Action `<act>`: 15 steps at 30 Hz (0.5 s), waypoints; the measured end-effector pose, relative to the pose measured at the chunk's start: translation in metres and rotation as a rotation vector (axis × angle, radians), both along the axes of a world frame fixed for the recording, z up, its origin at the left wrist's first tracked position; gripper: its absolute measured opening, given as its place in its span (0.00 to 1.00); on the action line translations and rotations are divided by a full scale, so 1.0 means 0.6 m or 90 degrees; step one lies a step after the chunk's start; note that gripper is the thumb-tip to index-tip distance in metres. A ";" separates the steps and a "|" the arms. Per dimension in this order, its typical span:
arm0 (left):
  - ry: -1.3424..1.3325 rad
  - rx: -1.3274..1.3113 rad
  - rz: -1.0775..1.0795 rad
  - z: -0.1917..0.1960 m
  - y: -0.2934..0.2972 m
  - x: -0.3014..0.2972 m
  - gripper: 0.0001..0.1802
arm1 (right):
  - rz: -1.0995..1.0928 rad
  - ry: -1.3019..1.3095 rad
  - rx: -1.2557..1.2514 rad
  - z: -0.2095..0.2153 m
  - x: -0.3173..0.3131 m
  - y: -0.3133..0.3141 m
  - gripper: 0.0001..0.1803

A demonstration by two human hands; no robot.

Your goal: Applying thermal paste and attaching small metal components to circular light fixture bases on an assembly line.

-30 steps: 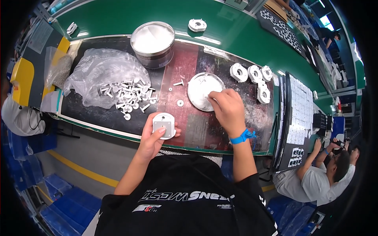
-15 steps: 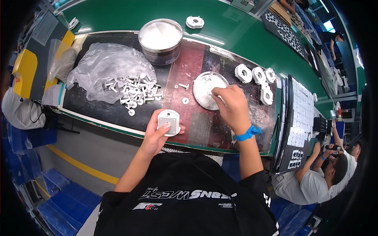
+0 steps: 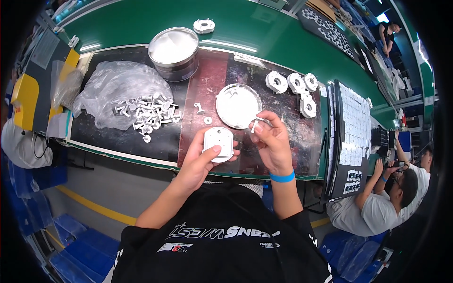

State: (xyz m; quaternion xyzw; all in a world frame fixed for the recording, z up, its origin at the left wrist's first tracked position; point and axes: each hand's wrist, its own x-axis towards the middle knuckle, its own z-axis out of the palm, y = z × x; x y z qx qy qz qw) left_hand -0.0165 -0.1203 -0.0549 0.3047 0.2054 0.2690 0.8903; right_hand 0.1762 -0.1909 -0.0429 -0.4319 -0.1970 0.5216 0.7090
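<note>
My left hand (image 3: pixel 194 164) is closed around a white round-cornered housing (image 3: pixel 218 141), its thumb pressed on the flat face. Just right of it, my right hand (image 3: pixel 273 144) pinches a small white pin-like part (image 3: pixel 255 126) between thumb and fingertips. Close beyond both hands lies a round metal lid (image 3: pixel 260 104) with white paste spread in it. Left of the lid, a white flanged pin (image 3: pixel 200 111) and a small white washer (image 3: pixel 208 120) rest on the dark mat. Farther left, many similar white flanged pins (image 3: pixel 150 115) spill from a clear plastic bag (image 3: pixel 111 89).
A metal tin (image 3: pixel 177 66) of white paste stands at the back. Several white ring-shaped housings (image 3: pixel 276 82) sit on the right of the mat, another (image 3: pixel 204 26) on the green bench beyond. Stacked trays (image 3: pixel 351 137) stand at the right, with people past them.
My right hand has come back from the lid toward me, the small white part in its fingertips. My left hand has brought the housing closer to it. The view has shifted slightly.
</note>
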 end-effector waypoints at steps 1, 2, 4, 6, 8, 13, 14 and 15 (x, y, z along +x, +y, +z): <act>-0.003 0.004 -0.014 0.004 -0.001 0.006 0.25 | -0.002 0.001 0.001 0.004 -0.001 -0.001 0.17; 0.001 0.004 -0.030 0.006 -0.002 0.010 0.25 | 0.004 -0.019 -0.004 0.009 -0.002 -0.002 0.17; 0.001 0.016 -0.024 0.005 -0.008 0.017 0.24 | 0.009 -0.037 -0.009 0.009 -0.003 -0.001 0.17; 0.003 0.027 -0.016 -0.003 -0.012 0.018 0.24 | -0.067 -0.304 -0.002 0.005 0.002 0.011 0.16; 0.027 0.025 0.006 -0.018 -0.014 0.013 0.23 | -0.064 -0.392 -0.042 0.005 0.016 0.015 0.16; 0.059 -0.002 0.042 -0.039 -0.022 -0.011 0.22 | -0.035 -0.979 -0.072 -0.020 0.036 0.031 0.14; 0.067 -0.001 0.051 -0.041 -0.022 -0.015 0.22 | -0.034 -0.977 -0.071 -0.021 0.036 0.035 0.14; 0.068 -0.001 0.053 -0.042 -0.021 -0.018 0.22 | -0.033 -1.038 -0.041 -0.023 0.036 0.039 0.14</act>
